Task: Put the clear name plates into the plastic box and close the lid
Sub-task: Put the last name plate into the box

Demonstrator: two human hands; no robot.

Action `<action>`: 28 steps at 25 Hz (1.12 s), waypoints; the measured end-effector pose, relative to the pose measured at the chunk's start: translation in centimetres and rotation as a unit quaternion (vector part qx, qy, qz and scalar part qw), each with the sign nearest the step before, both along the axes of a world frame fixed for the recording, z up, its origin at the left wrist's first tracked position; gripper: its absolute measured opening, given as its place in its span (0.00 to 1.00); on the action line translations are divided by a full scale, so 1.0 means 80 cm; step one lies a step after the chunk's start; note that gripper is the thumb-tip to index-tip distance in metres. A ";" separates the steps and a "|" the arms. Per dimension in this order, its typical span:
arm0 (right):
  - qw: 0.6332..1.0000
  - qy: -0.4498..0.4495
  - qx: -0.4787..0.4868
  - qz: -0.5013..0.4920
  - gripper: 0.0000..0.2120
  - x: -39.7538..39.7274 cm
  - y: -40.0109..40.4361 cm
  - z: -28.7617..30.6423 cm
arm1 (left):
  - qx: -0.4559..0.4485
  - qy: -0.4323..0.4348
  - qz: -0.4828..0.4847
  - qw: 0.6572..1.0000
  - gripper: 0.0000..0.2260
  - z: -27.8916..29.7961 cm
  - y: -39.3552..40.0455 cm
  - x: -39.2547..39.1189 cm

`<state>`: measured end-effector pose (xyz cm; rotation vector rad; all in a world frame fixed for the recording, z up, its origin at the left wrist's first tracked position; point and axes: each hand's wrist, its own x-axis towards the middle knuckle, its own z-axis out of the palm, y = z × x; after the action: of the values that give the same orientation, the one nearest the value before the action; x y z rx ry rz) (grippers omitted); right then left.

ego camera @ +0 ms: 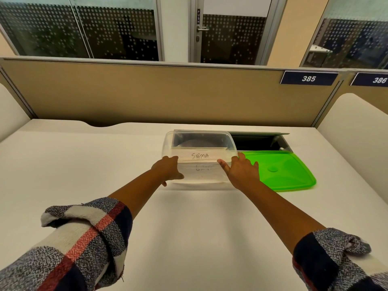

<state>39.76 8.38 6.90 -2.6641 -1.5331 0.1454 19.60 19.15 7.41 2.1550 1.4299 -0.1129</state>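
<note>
A clear plastic box [230, 143] stands open on the white desk, right of centre. Inside it a clear name plate [199, 155] marked "SIGMA" leans upright, and a second name plate [203, 168] with faint writing lies in front of it. My left hand [168, 170] grips the box's front left corner, fingers at the rim and thumb low on the wall. My right hand [241, 172] clasps the front right corner, thumb reaching inward over the rim towards the front plate. The green lid [285, 171] lies flat on the desk, right of the box, touching my right hand.
Behind the box and lid an open cable hatch [260, 141] is sunk into the white desk [84, 164]. A tan partition [147, 95] with number signs closes the far edge, and white side panels stand left and right.
</note>
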 end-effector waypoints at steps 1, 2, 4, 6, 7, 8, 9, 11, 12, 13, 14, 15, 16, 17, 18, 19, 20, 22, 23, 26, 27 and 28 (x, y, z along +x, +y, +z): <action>1.000 0.000 0.000 -0.001 0.34 0.000 0.001 0.000 | 0.002 0.000 -0.001 1.000 0.33 0.000 0.000 0.000; 1.000 0.001 0.000 -0.002 0.34 0.000 0.001 0.000 | 0.004 0.001 -0.002 1.000 0.33 -0.001 0.000 0.001; 1.000 0.003 0.000 -0.002 0.34 -0.001 0.001 0.000 | 0.007 0.004 -0.002 1.000 0.33 -0.001 0.000 0.001; 1.000 0.008 -0.001 -0.001 0.34 0.000 0.001 0.001 | 0.015 0.013 -0.004 1.000 0.33 -0.001 -0.001 0.001; 1.000 0.013 0.000 0.000 0.34 0.000 0.000 0.002 | 0.022 0.019 -0.007 1.000 0.33 -0.001 -0.001 0.002; 1.000 0.020 0.001 0.001 0.34 0.001 0.000 0.003 | 0.028 0.025 -0.010 0.999 0.33 -0.001 -0.002 0.002; 1.000 0.026 0.000 0.002 0.33 0.001 0.000 0.004 | 0.033 0.030 -0.012 0.999 0.34 -0.001 -0.003 0.003; 0.999 0.035 -0.002 0.003 0.33 0.001 0.000 0.007 | 0.036 0.033 -0.013 0.999 0.34 0.000 -0.004 0.003; 0.999 0.038 -0.003 0.003 0.33 0.001 0.000 0.007 | 0.036 0.032 -0.013 0.999 0.34 0.001 -0.004 0.003; 0.999 0.041 -0.003 0.003 0.33 0.001 0.000 0.008 | 0.035 0.032 -0.013 0.999 0.34 0.001 -0.004 0.003; 0.999 0.044 -0.002 0.003 0.32 0.000 0.000 0.008 | 0.036 0.030 -0.012 0.999 0.34 0.001 -0.005 0.003; 0.999 0.047 0.000 0.002 0.32 0.000 -0.001 0.008 | 0.038 0.030 -0.011 0.999 0.33 0.001 -0.006 0.003; 0.999 0.049 0.003 0.002 0.32 0.000 -0.001 0.008 | 0.044 0.031 -0.011 0.998 0.33 0.001 -0.007 0.003; 0.999 0.051 0.005 0.001 0.32 0.000 -0.001 0.008 | 0.053 0.035 -0.014 0.998 0.33 0.001 -0.008 0.003; 0.999 0.053 0.005 0.002 0.32 0.000 -0.001 0.008 | 0.061 0.036 -0.014 0.997 0.32 0.001 -0.008 0.002; 0.998 0.057 0.005 0.003 0.32 0.001 -0.002 0.008 | 0.064 0.030 -0.011 0.997 0.31 0.001 -0.009 0.001; 0.998 0.062 0.006 0.004 0.32 0.002 -0.002 0.008 | 0.061 0.015 -0.005 0.998 0.31 0.002 -0.010 0.000; 0.997 0.075 0.015 0.005 0.32 0.002 -0.004 0.008 | 0.060 -0.020 0.005 0.998 0.29 0.006 -0.015 -0.002; 0.996 0.081 0.031 0.007 0.31 0.002 -0.007 0.008 | 0.077 -0.030 0.007 0.997 0.28 0.009 -0.019 -0.004; 0.990 0.083 0.111 0.031 0.30 -0.004 -0.025 0.008 | 0.204 -0.059 0.022 0.977 0.26 0.022 -0.041 -0.012; 0.987 0.074 0.134 0.040 0.30 -0.008 -0.036 0.005 | 0.249 -0.082 0.031 0.965 0.25 0.024 -0.052 -0.016; 0.986 0.058 0.149 0.046 0.32 -0.013 -0.049 0.001 | 0.279 -0.115 0.037 0.953 0.24 0.023 -0.066 -0.020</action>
<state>38.69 4.45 6.98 -2.3148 -1.5093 0.0666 17.97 13.90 9.26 2.4373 1.5265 0.6226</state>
